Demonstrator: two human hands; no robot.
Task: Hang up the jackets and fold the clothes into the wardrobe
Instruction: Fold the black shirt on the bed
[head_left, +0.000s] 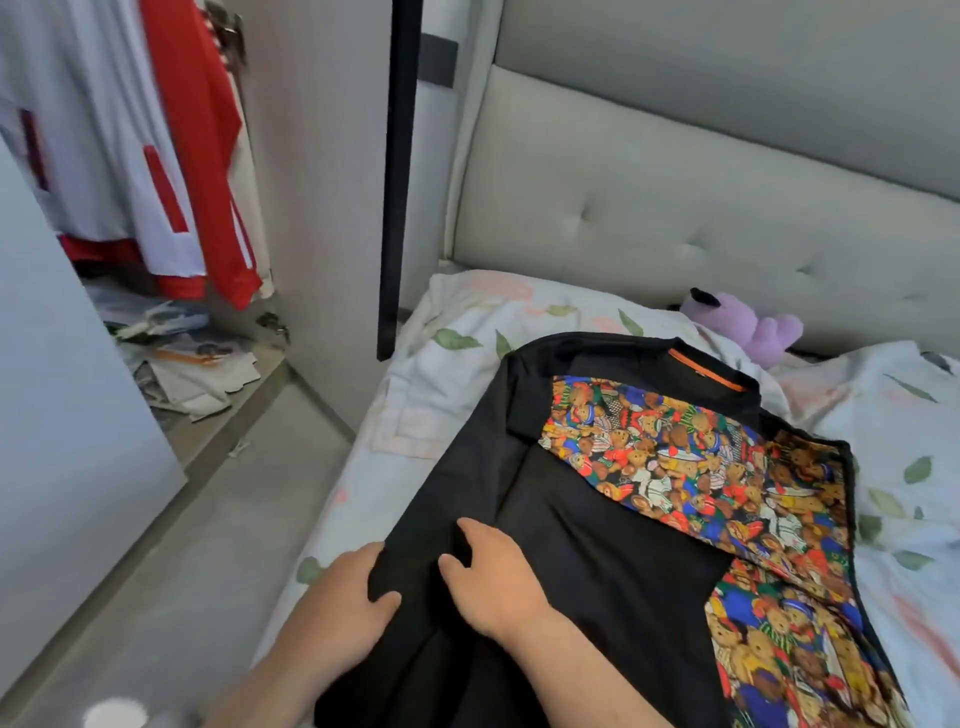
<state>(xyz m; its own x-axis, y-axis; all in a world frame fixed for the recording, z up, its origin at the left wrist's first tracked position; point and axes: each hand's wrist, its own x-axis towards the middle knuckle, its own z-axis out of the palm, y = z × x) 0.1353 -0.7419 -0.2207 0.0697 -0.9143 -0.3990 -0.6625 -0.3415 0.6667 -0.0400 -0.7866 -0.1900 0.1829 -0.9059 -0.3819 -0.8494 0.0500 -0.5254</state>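
Observation:
A black jacket (587, 519) with a bright teddy-bear print lining (691, 467) lies spread on the bed, collar with an orange tab toward the headboard. My left hand (343, 592) grips a fold of the black fabric at the jacket's near left edge, thumb over the cloth. My right hand (493, 577) rests on the jacket just beside it, fingers bent and pressing into the fabric. The open wardrobe (171, 156) stands at the left with red and white garments hanging inside.
The bed (447, 332) has a pale floral sheet and a grey padded headboard (675, 208). A purple plush toy (748, 327) lies near the headboard. Papers and clutter (192, 364) cover the wardrobe floor. A wardrobe door (67, 415) stands open at left; grey floor lies between.

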